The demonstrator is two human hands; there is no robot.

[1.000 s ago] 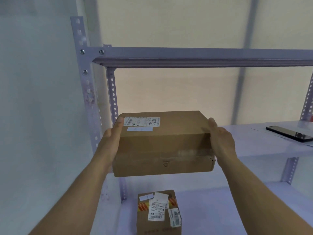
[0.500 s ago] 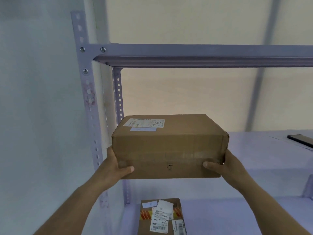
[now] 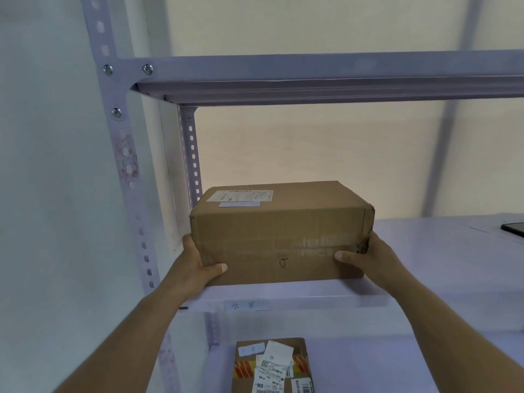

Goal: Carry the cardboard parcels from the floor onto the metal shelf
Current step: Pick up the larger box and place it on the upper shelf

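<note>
Holding the cardboard parcel (image 3: 280, 234) at the metal shelf (image 3: 425, 251) front-left corner, left hand (image 3: 198, 268) and right hand (image 3: 365, 256) clamp its short ends. Long axis runs along the front edge; looks seated, can't quite tell. Both hands equally close.

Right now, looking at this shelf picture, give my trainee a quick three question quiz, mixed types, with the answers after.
1. True or false: both hands grip the cardboard parcel.
2. The dark flat object lies at which end of the middle shelf? A left B right
3. What lies on the shelf below?

Key: 1 true, left hand and right hand at its lower corners. 2 B. 3 a second parcel with labels.
</note>
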